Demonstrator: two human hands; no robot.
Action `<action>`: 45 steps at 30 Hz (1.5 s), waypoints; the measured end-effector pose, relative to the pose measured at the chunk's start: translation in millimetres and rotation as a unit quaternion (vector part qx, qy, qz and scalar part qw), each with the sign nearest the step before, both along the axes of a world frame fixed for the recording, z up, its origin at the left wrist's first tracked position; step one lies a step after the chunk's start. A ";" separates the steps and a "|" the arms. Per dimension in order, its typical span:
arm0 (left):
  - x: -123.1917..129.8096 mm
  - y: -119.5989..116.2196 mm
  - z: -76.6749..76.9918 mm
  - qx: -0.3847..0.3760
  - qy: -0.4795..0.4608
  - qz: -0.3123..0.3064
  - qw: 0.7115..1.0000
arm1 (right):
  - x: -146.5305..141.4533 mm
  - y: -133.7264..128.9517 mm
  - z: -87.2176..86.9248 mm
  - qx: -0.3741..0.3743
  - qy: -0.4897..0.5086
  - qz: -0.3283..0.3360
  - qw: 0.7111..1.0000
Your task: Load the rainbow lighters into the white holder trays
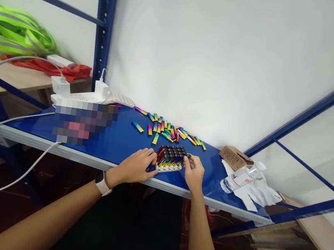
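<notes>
Near the front edge of the blue table stands a white holder (169, 169) with rows of upright shiny rainbow tubes with dark tops (170, 154). My left hand (138, 165) is closed at the holder's left end, thumb by its near corner and fingers on its side. At the right end, my right hand (193, 170) pinches a small dark-ended piece, mostly hidden by the fingers, close beside the upright tubes. Behind the holder, several loose rainbow-coloured tubes (155, 139) lie scattered on the table.
On the right are a clear bottle (236, 179), a cardboard box (234, 157) and white paper (258, 191). A power strip (77, 99) with plugs and a white perforated tray (123, 99) lie at the back left. A white cable (33, 166) hangs over the front edge.
</notes>
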State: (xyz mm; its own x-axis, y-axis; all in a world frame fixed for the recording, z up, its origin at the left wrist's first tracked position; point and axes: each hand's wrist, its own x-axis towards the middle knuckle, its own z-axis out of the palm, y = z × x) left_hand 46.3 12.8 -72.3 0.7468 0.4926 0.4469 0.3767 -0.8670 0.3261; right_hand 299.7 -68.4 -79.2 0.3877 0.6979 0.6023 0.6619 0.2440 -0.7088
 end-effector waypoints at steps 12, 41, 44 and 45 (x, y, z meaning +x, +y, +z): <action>-1.4 -2.0 1.8 -0.003 0.005 -0.003 1.000 | 15.5 -1.4 16.6 -0.103 -0.054 -0.037 0.993; -1.1 -3.2 1.5 0.000 -0.013 0.002 1.000 | 66.9 31.3 10.5 -0.348 -0.024 -0.118 0.930; -1.6 -3.1 1.1 -0.002 -0.016 0.005 1.000 | 61.6 5.5 9.3 -0.247 0.013 -0.135 0.959; -1.8 -3.1 1.1 -0.003 -0.016 0.004 1.000 | 59.2 -0.7 10.3 -0.210 0.027 -0.140 0.967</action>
State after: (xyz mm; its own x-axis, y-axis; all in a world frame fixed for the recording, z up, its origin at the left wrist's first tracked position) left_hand 44.5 9.8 -71.2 0.7280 0.5016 0.4674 0.3740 -0.8619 0.3424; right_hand 358.9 -69.0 -68.9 0.6191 0.7402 0.2625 0.6200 -0.2555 -0.7418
